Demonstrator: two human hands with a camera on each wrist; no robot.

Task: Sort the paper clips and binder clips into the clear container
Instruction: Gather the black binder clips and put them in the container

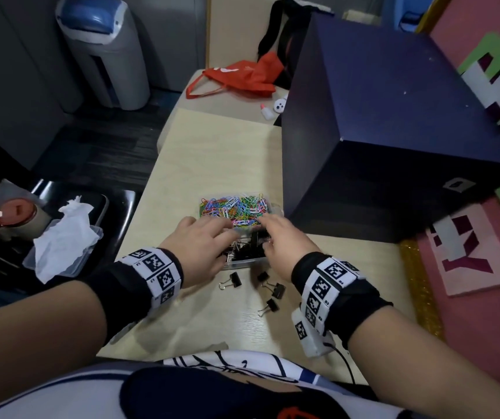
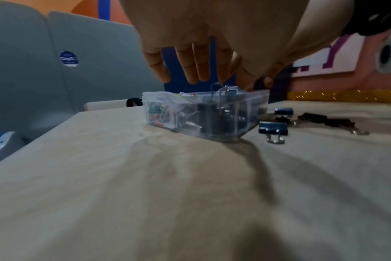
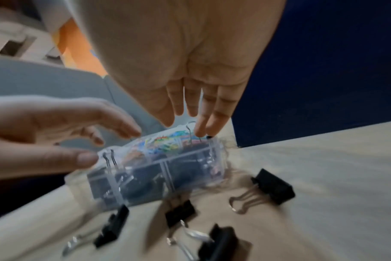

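Observation:
A clear divided container point(image 1: 244, 262) sits mid-table. Its far compartment holds colourful paper clips point(image 1: 235, 208); the near one holds black binder clips point(image 1: 247, 247). My left hand point(image 1: 212, 237) hovers over the container's left side with fingers spread and straight point(image 2: 190, 70), its thumb point(image 3: 83, 159) at the container's end point(image 3: 156, 176). My right hand point(image 1: 272, 229) reaches over the right side, fingers straight and pointing down point(image 3: 199, 113) at an upright clip handle. Several loose binder clips point(image 1: 276, 290) lie on the table just in front point(image 3: 272, 187).
A large dark blue box point(image 1: 394, 131) stands close on the right of the container. A red bag point(image 1: 239, 77) lies at the far end of the table point(image 1: 212, 152). Left of the table are a plastic lid with tissue point(image 1: 61, 237) and a bin point(image 1: 106, 49).

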